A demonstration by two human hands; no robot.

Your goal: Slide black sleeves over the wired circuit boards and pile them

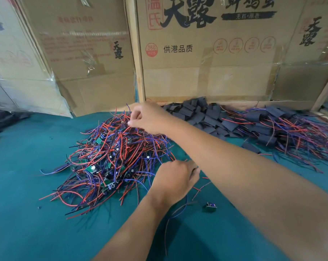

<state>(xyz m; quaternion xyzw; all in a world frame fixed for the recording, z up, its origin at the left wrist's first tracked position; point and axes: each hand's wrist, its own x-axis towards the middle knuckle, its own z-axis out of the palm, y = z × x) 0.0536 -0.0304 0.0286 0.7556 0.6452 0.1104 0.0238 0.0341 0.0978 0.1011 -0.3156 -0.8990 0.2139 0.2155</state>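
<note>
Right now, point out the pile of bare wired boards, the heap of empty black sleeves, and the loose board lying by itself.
pile of bare wired boards (pixel 110 157): head view, middle of the tangle.
heap of empty black sleeves (pixel 200 113): head view, a sleeve near the heap's middle.
loose board (pixel 211 205): head view, on the board itself.

I sit at a table with a blue-green cloth (pixel 24 166), and big brown cardboard boxes (pixel 206 68) with black and red writing and shiny tape stand like a wall behind it.
</note>
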